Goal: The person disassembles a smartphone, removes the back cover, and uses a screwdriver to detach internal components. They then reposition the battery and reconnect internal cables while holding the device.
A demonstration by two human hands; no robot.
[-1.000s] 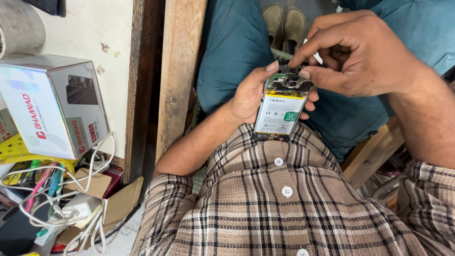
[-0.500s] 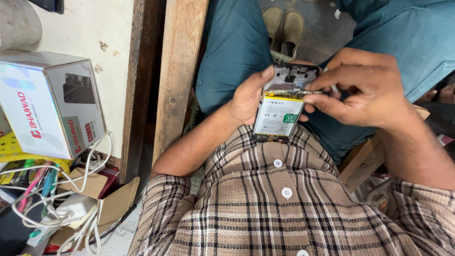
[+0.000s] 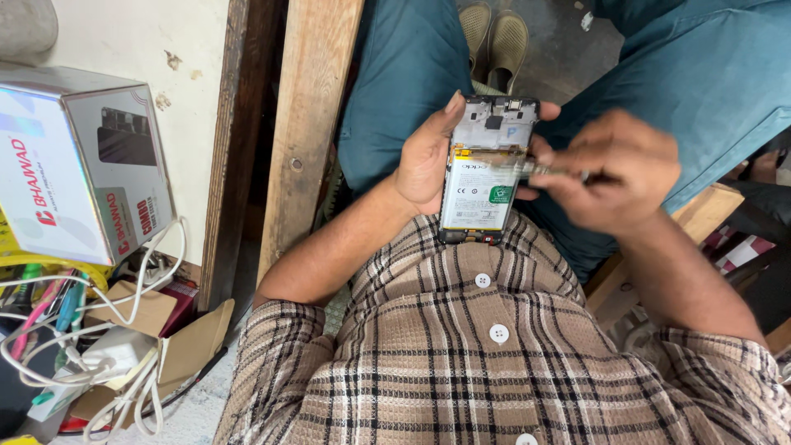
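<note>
The right hand (image 3: 614,169) has slid off the top of the phone and now sits just to its right, blurred, fingers pinched on a thin metal tool (image 3: 548,170) whose tip lies across the opened phone (image 3: 484,169). The left hand (image 3: 428,156) is wrapped around the phone from behind, thumb up its left edge, holding it upright above the plaid shirt (image 3: 494,346). The battery (image 3: 478,194) shows. A grey cardboard box (image 3: 82,165) and white cables (image 3: 124,346) lie off left.
</note>
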